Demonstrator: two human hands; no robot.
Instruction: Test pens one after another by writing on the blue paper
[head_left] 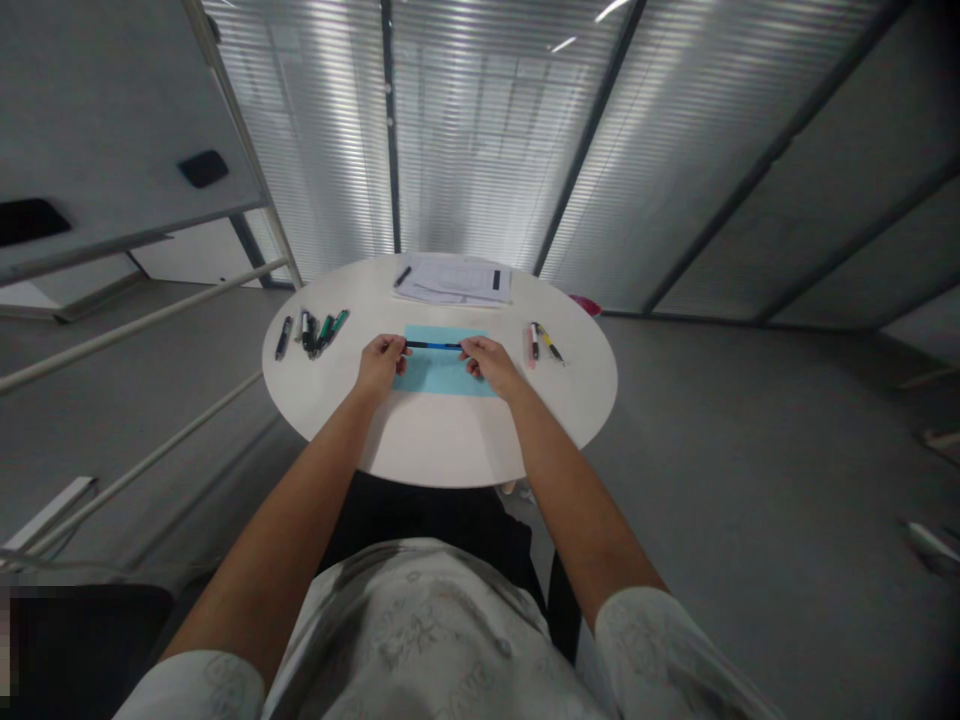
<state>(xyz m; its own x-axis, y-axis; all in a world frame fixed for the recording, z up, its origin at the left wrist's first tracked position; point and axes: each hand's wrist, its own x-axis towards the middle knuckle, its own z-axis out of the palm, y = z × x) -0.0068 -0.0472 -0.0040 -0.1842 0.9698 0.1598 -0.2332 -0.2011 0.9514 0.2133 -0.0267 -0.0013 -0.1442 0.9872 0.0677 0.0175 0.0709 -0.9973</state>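
A slim pen (433, 345), black toward the left and blue toward the right, lies level between my two hands. My left hand (382, 362) pinches its black end. Its other end is gripped by the fingers of my right hand (486, 362). Beneath the pen and both hands a light blue sheet (442, 378) rests on the round white table (442, 440). Whether the pen touches the sheet I cannot tell.
Several pens and markers (319, 333) lie at the table's left. On the right are a white-and-black marker (535, 341), a yellow-and-black pen (551, 345) and a pink item (529, 350). Papers (451, 280) with a dark pen (403, 276) sit at the back. A whiteboard frame (247, 140) stands left.
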